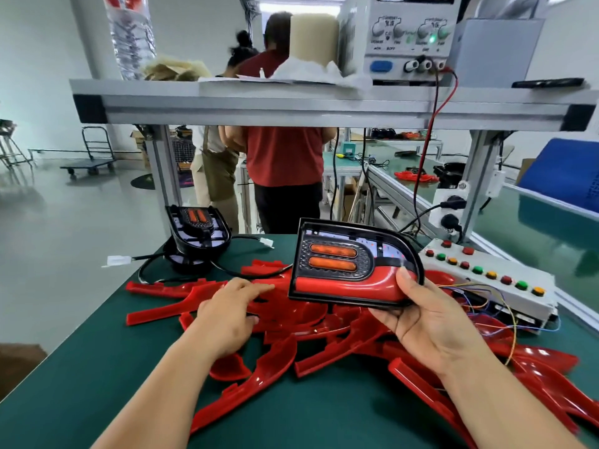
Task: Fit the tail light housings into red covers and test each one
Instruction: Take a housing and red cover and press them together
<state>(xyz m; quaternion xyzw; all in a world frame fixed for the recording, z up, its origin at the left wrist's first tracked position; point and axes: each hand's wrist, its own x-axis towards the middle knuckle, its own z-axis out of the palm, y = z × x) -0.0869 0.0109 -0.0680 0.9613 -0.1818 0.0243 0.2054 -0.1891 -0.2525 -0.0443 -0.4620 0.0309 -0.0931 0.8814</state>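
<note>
Right hand (431, 322): grips lower right corner of housing (337, 254), cover (343, 285) fitted, held above the pile.
Left hand (227, 312): fingers relaxed, resting on loose covers (275, 361), just left of housing.
Second housing (197, 234): far left of desk (97, 384).
Button box (486, 277): right.

right hand (431, 322) grips a tail light housing (353, 264); left hand (227, 315) rests on red covers (282, 354).
</note>
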